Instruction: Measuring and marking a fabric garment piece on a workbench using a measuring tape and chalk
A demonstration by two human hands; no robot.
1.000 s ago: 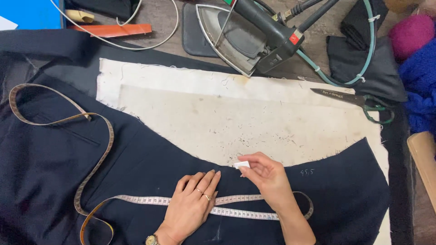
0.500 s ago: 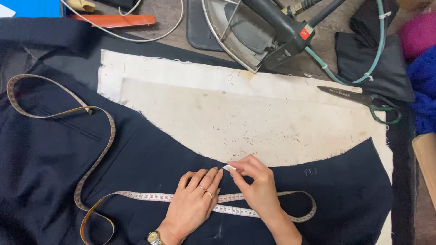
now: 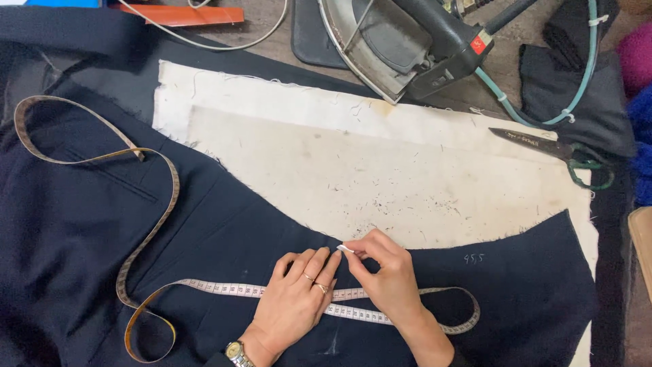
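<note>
Worn wooden tabletop [image 3: 272, 44], grey-brown, mostly covered by a stained off-white pressing cloth [image 3: 380, 170] with frayed edges. Over it lies a dark navy garment panel [image 3: 224, 224], matte wool-like weave, its cut edge running diagonally from far left down to the near centre.

Left hand [image 3: 295, 306]: flat, palm down on the navy fabric, fingers together and extended, rings on two fingers, wristwatch [image 3: 234, 351] at the near edge. It pins the measuring tape [image 3: 224, 289] against the cloth. Holds nothing.

Right hand [image 3: 387, 272]: fingers pinched closed on a small white piece of tailor's chalk [image 3: 345, 249], thumb and forefinger gripping it, tip at the fabric's cut edge. The chalk sits just beside the left fingertips, touching or nearly touching them; cannot tell which.

Key relation: the tape's long axis runs left to right beneath both hands, and the chalk lies just beyond it on the far side, near the panel's raw edge. The right hand is the nearer to the chalk mark point. The tape then loops leftward in a wide curl to the far left.

A faint chalk marking [image 3: 473, 258] shows right of the hands. Far side: heavy steam iron [image 3: 401, 47] on its side with teal hose, dark shears [image 3: 543, 146] with green handles at right, an orange flat bar [image 3: 183, 13] at far left.
</note>
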